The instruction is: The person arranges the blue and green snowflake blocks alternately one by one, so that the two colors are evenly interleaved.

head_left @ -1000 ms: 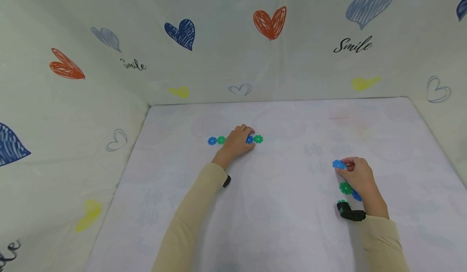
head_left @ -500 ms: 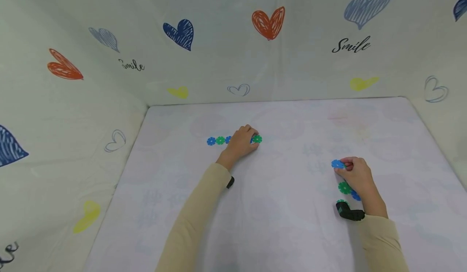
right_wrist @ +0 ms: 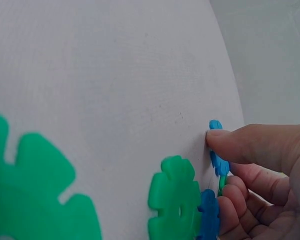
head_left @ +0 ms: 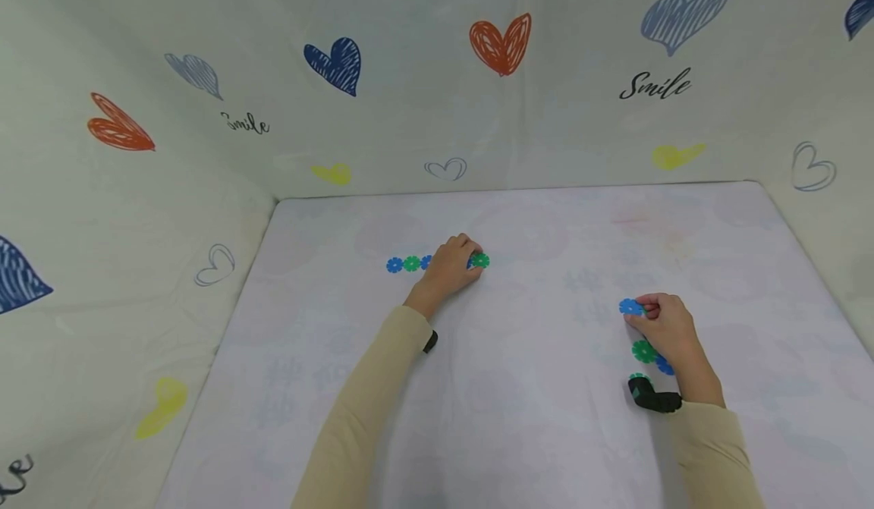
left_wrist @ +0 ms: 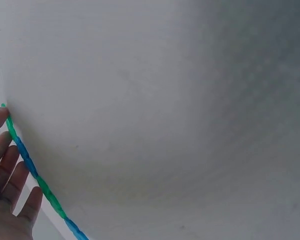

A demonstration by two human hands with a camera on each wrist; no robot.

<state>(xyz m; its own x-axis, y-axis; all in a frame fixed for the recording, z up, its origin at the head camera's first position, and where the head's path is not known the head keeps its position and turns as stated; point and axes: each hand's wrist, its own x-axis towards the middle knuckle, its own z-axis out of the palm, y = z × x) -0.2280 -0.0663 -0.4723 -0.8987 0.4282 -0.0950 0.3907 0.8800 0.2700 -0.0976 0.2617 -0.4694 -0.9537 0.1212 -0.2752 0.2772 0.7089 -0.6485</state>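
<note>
A row of joined blue and green snowflake discs (head_left: pixel 412 264) lies toward the back of the table. My left hand (head_left: pixel 447 266) covers its middle, thumb and forefinger pinching the green end disc (head_left: pixel 482 260). In the left wrist view, the other fingers lie along the chain (left_wrist: pixel 49 194). Over at the right, my right hand (head_left: pixel 671 328) pinches a blue snowflake disc (head_left: pixel 630 306). Its thumb presses the blue face in the right wrist view, and a bit of green disc (right_wrist: pixel 222 184) shows below among the fingers.
Close below the right hand are a loose green disc (head_left: pixel 643 351) and a blue disc (head_left: pixel 664 365) overlapping it. Another green disc (right_wrist: pixel 35 195) sits nearer, mostly behind the black wrist camera (head_left: pixel 652 395). A heart-printed curtain (head_left: pixel 403 130) surrounds the white table (head_left: pixel 519 403).
My left hand has slid slightly right along the row, from the blue disc to the green one at the end. My right hand keeps its hold on the blue disc.
</note>
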